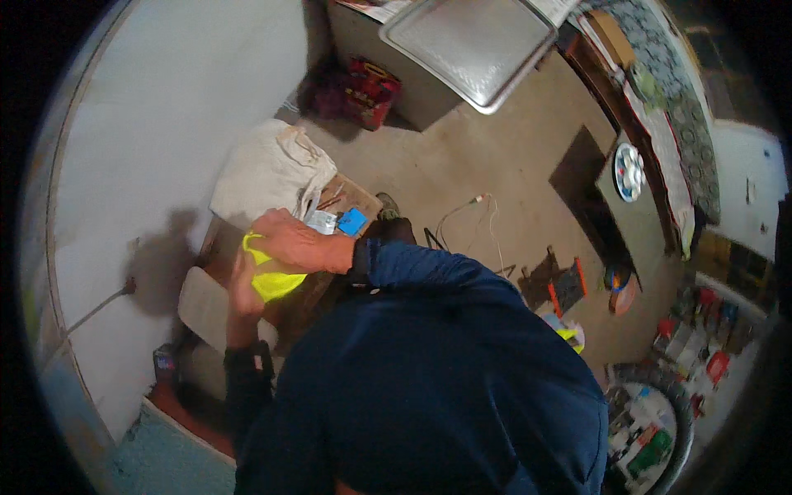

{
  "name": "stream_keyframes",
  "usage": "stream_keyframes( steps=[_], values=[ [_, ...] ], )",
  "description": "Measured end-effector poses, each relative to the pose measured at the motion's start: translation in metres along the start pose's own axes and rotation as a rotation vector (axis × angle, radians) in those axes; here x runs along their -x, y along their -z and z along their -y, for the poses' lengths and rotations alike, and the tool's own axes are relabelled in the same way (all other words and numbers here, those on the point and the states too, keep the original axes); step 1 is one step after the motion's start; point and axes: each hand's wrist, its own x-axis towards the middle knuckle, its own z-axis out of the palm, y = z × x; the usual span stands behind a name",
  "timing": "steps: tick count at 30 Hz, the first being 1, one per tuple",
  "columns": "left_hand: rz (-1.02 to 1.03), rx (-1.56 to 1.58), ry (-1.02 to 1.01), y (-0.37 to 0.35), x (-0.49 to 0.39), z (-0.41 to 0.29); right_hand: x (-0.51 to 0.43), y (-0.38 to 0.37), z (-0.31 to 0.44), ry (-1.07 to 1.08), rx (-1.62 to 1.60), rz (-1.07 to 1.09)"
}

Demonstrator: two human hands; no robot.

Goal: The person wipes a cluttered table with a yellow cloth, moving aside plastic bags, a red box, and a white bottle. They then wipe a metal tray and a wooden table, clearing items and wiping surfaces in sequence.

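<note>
A piece of bright yellow fabric [278, 286] is gripped between my two hands. My right hand [300, 244] lies across its upper side, fingers bent over the cloth. On the left edge of the fabric, my left hand [245, 291] has its fingers closed near those of the right. Just beyond them a white cloth [266, 176] is draped over something on a small wooden table [362, 193]. A blue square piece [352, 221] and a small pale packet [322, 221] lie on the tabletop, beside thin brown sticks [331, 202].
A pale chair back [201, 306] stands close by my left forearm. The wall [154, 124] rises on the left. A metal tray [470, 49] rests on a cabinet ahead, with a red bag [371, 93] beside it. Cable [479, 199] lies on the floor at right.
</note>
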Motion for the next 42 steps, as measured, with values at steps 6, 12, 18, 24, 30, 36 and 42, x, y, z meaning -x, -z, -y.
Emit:
stream_keyframes(
  steps=[6,12,18,24,30,36,42],
  values=[
    [-0.036,-0.023,0.184,0.055,0.032,0.022,0.021,-0.061,0.039,-0.117,0.057,-0.097],
    [0.012,-0.294,0.226,0.049,0.035,0.014,0.052,-0.055,0.079,-0.234,0.042,-0.137],
    [0.143,-0.296,0.115,0.022,0.037,0.016,0.094,-0.026,0.099,-0.353,-0.063,-0.260],
    [0.037,-0.224,0.225,0.007,0.022,0.026,0.141,0.001,0.098,-0.469,-0.086,-0.329],
    [0.156,-0.158,0.249,-0.018,0.015,0.021,0.179,0.011,0.092,-0.574,-0.009,-0.434],
    [0.360,-0.289,0.314,-0.023,-0.013,0.013,0.213,-0.016,0.114,-0.737,0.117,-0.662],
    [0.622,-0.407,0.390,-0.030,-0.032,-0.005,0.245,-0.045,0.182,-0.960,0.066,-0.857]
  ],
)
